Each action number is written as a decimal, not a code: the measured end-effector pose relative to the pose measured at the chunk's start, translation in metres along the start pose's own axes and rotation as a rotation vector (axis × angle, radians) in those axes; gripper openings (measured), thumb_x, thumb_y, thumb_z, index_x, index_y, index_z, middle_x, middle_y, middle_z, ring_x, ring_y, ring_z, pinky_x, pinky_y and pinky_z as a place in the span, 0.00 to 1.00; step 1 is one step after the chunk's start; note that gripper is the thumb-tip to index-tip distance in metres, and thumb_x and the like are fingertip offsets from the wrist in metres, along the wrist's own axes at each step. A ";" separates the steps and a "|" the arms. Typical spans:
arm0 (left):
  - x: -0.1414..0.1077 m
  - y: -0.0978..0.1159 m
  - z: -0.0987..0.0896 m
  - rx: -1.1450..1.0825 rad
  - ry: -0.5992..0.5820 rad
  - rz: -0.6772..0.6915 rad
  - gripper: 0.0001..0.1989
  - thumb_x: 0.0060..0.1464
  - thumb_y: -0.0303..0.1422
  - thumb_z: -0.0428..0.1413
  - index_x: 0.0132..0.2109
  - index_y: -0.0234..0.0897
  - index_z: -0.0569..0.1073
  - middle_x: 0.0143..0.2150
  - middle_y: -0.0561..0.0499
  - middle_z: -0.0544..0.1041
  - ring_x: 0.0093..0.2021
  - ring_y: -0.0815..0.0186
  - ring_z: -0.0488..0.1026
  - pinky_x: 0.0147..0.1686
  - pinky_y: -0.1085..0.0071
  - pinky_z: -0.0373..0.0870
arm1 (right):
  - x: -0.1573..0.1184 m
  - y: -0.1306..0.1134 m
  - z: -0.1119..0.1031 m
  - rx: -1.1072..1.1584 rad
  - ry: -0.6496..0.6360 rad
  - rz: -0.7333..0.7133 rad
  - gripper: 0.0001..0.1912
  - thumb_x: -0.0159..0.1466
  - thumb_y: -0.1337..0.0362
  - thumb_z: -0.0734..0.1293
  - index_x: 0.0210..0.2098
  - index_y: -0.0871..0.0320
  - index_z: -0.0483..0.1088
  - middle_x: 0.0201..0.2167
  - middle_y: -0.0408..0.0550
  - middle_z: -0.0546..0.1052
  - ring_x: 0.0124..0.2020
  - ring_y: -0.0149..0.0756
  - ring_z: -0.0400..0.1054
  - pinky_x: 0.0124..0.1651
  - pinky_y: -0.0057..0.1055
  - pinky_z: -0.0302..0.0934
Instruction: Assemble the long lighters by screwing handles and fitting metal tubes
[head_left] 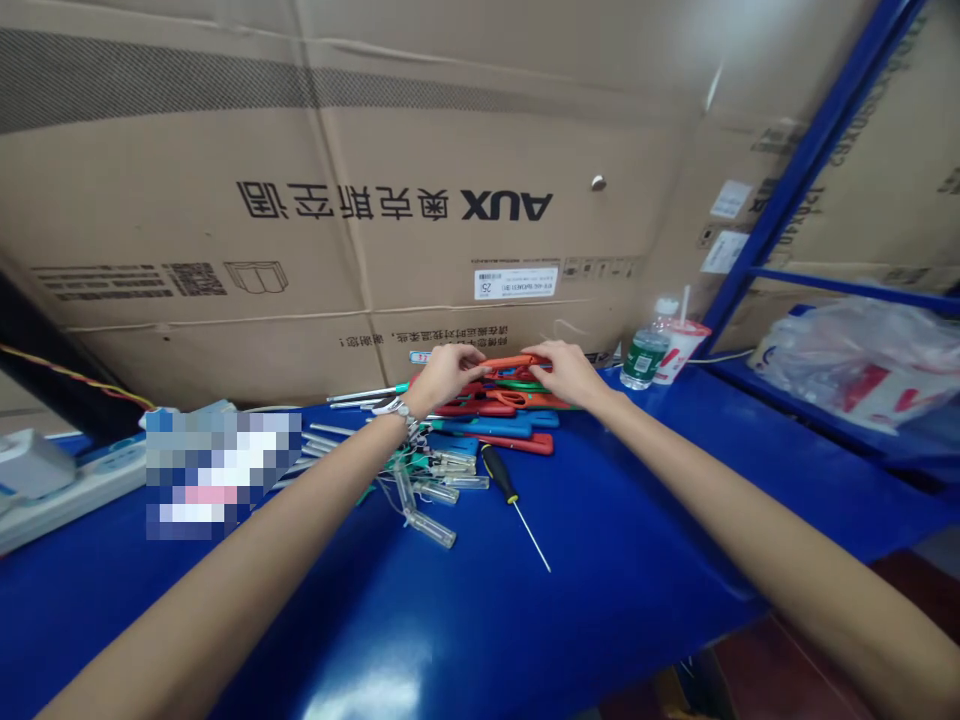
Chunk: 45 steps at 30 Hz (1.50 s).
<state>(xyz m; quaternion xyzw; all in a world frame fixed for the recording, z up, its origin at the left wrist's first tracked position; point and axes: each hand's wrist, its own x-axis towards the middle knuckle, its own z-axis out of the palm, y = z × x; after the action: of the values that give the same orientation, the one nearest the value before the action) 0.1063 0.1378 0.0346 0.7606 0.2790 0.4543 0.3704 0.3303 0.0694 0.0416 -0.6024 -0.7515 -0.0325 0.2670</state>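
Both hands reach to the back of the blue table, over a pile of red, blue, orange and green tools (525, 443). My left hand (448, 374) pinches the left end of an orange-red tool (514, 362); its wrist wears a watch or bracelet. On the right end of the same tool, the fingers of my right hand (568, 373) are closed. Clear plastic handles (431, 530) with thin wires lie in front of the pile. Beside them rests a black and yellow screwdriver (500, 474), its tip toward the front.
A large cardboard box (420, 130) stands upright behind the table (600, 580). A water bottle (641, 358) and a red-white cup (681, 350) stand at the back right, near a bagged item (862, 360). A white power strip (97, 485) lies at the left.
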 end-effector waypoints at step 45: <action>-0.233 0.090 -0.072 0.961 -0.509 0.213 0.05 0.62 0.29 0.56 0.46 0.39 0.73 0.43 0.49 0.77 0.43 0.59 0.73 0.46 0.61 0.67 | -0.132 -0.152 0.022 0.242 -0.279 -0.350 0.12 0.59 0.56 0.75 0.38 0.55 0.75 0.38 0.48 0.79 0.49 0.46 0.67 0.55 0.47 0.54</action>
<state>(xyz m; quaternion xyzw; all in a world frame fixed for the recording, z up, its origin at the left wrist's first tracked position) -0.0510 -0.0685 0.0175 0.9538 0.2783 0.1127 -0.0106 0.1998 -0.0808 0.0065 -0.4256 -0.8722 0.0956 0.2213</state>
